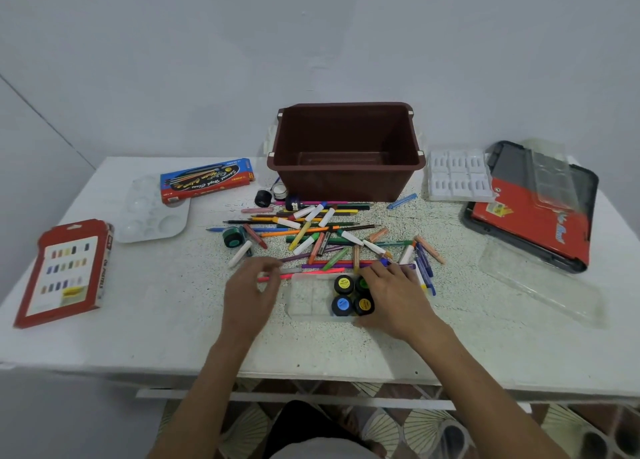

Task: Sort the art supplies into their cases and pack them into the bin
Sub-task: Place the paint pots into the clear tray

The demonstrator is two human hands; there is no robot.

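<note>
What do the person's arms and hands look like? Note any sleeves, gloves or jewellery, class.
Both forearms are bare, no sleeves in view. The left hand and right hand wear no gloves. No watch or bracelet shows at either wrist. The left hand is blurred, so small rings cannot be ruled out.

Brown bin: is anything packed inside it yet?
No, the brown bin shows only its bare floor, and the pencils lie on the table in front.

Straight in front of the bin (pixel 346 181), the pencil-and-crayon heap (pixel 311 230) bars the way. The blue box (pixel 206 180) crowds its left, with the white tray (pixel 459 174) and red case (pixel 533 213) on its right. Well in front, bare tabletop (pixel 156 337) gives a lane. The bin's mouth is open from above.
</note>
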